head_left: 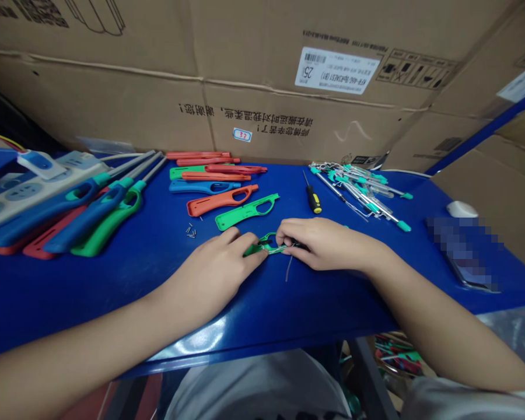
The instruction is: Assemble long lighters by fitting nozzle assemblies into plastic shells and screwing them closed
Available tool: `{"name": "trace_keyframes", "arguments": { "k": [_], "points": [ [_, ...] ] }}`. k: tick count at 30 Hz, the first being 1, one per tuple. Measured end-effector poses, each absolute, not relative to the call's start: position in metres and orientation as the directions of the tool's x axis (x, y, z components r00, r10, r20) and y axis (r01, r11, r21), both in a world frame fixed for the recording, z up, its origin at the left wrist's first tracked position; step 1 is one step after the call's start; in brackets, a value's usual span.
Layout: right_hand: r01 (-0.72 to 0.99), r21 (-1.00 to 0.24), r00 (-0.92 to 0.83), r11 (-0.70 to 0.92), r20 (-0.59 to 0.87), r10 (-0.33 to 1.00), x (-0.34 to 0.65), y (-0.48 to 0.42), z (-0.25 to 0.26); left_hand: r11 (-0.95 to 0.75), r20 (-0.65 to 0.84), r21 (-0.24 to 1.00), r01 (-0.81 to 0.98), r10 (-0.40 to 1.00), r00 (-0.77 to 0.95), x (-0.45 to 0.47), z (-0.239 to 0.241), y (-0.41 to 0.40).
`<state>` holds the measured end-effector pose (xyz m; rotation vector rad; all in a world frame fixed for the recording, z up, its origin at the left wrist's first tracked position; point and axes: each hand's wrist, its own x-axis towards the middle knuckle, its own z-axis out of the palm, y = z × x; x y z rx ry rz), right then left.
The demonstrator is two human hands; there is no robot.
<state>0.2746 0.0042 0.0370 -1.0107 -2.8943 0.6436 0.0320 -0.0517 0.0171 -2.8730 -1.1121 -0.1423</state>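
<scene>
Near the middle of the blue table, my left hand (221, 271) is closed around the left end of a green lighter casing half (250, 251), partly hidden by my fingers. My right hand (321, 242) pinches thin wires at the casing's other end. Dark and pale inner parts show in the casing between my hands. A thin grey wire (288, 269) hangs below my right fingertips. Just beyond lies another green casing half (247, 212), with an orange casing half (222, 200) behind it. Several small screws (191, 231) lie beyond my left hand.
Finished-looking long lighters (107, 219) lean on a power strip (24, 189) at left. A black-yellow screwdriver (312, 195) and a pile of metal lighter tubes (361, 189) lie at back right. A phone (464, 251) rests at right. Large cardboard (254, 81) walls the back.
</scene>
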Motion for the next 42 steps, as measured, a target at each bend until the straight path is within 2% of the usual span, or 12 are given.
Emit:
{"name": "trace_keyframes", "arguments": {
  "k": [11, 18, 32, 37, 42],
  "points": [
    [0.592, -0.404, -0.791, 0.697, -0.125, 0.599, 0.273, 0.003, 0.039, -0.734, 0.080, -0.038, 0.678, 0.674, 0.734, 0.032, 0.017, -0.051],
    [0.568, -0.392, -0.803, 0.724, -0.070, 0.592, 0.277, 0.006, 0.038, -0.731, 0.059, -0.052, 0.681, 0.678, 0.732, 0.034, 0.018, -0.052],
    [0.558, -0.358, -0.808, 0.748, -0.030, 0.588, 0.282, 0.009, 0.042, -0.712, 0.138, -0.013, 0.702, 0.694, 0.706, 0.033, 0.021, -0.052],
    [0.523, -0.378, -0.829, 0.764, -0.018, 0.558, 0.284, 0.008, 0.044, -0.714, 0.135, -0.029, 0.700, 0.691, 0.710, 0.034, 0.021, -0.052],
    [0.545, -0.333, -0.826, 0.769, -0.057, 0.561, 0.282, 0.006, 0.048, -0.727, 0.136, -0.056, 0.684, 0.673, 0.727, 0.035, 0.019, -0.053]
  ]
}}
